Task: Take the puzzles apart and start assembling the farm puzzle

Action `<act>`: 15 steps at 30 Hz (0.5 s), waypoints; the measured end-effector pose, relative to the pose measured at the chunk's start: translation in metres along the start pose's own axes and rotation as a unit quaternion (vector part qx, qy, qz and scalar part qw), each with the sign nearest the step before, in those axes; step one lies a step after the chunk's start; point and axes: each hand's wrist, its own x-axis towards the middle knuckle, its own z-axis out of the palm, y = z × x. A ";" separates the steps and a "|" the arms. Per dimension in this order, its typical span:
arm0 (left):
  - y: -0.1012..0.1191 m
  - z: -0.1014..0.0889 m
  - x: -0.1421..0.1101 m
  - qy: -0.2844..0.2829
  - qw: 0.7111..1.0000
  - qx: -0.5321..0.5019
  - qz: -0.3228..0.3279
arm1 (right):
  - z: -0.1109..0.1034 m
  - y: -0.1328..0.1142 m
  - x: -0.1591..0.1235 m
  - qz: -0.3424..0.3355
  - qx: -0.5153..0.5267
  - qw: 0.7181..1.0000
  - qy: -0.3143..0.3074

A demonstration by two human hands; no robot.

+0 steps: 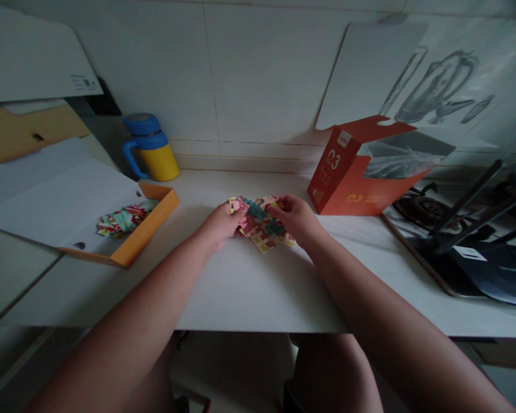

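A loose heap of colourful jigsaw puzzle pieces (264, 235), in pink, teal, red and yellow, lies on the white counter. On its left side, my left hand (220, 225) is closed with pink and yellow puzzle pieces (237, 205) between thumb and fingers. At the heap's right edge my right hand (300, 219) is closed in a pinch on a small puzzle piece (276, 207), partly hidden by the fingertips. More pieces (126, 221) lie inside an open box with orange sides (148, 232) and a white lid, to the left.
A blue and yellow jug (158, 155) stands by the tiled wall. Right of the heap is an open orange carton (356, 183) with clear plastic in it. A gas burner (430, 209) and a black device with antennas (494, 264) are at far right. The counter's front edge is near my legs.
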 end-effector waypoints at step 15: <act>0.004 -0.004 0.005 -0.047 0.993 -0.111 -0.010 | -0.008 -0.017 -0.011 -0.342 -0.242 0.897 -0.138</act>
